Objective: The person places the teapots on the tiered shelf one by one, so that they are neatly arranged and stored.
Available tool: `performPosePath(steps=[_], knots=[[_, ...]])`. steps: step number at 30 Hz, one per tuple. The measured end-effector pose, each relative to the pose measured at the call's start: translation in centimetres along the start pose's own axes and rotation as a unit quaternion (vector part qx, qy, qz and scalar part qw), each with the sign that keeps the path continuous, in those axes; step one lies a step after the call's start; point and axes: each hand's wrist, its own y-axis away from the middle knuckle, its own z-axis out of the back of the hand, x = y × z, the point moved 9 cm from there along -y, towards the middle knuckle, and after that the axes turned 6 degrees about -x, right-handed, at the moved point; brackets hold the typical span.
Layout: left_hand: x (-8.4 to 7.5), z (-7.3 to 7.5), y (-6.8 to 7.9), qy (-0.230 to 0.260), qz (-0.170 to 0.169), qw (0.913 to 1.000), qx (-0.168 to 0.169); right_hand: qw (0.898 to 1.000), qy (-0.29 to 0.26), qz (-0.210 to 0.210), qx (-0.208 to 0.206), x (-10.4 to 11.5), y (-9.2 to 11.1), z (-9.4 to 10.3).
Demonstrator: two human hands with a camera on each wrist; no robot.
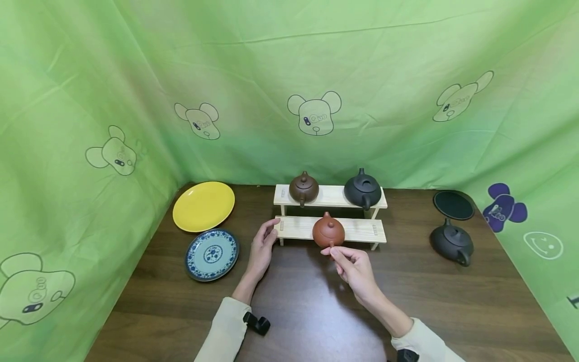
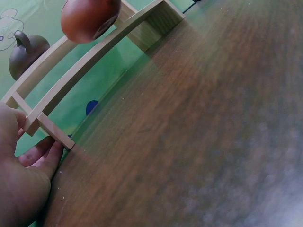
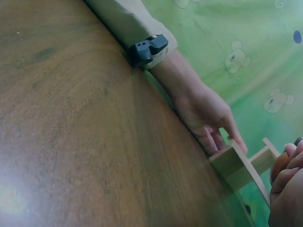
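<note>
Pinching red teapot [image 1: 328, 233], right hand [image 1: 354, 271] overhangs tabletop [image 1: 294, 301] beyond shelf edge [image 1: 295, 237].

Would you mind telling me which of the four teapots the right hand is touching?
The reddish-orange teapot on the lower wooden shelf: the right hand pinches its near side. The brown teapot, upper black teapot and tabletop black teapot are untouched.

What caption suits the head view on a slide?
Right hand holds the reddish teapot at the lower shelf; left hand grips the shelf's end.
</note>
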Motion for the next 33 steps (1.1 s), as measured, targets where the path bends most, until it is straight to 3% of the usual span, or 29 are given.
performPosePath(steps=[14,24,30,33], knots=[[0.8,0.1,-0.2,0.008,0.019,0.9998,-0.001,1.000,-0.009,0.003,0.005,-1.2,-0.8,-2.5],[-2.5,-0.3,0.9,0.009,-0.062,0.9980,-0.008,1.000,-0.014,-0.003,-0.004,-1.5,-1.2,-3.8],[-1.4,-0.2,0.5,0.001,-0.024,0.9997,-0.009,1.000,-0.008,-0.015,-0.010,-1.7,-1.8,-4.3],[-2.1,-0.2,0.7,0.000,-0.031,0.9995,-0.007,1.000,-0.006,-0.017,-0.008,-1.7,-2.0,-4.6]])
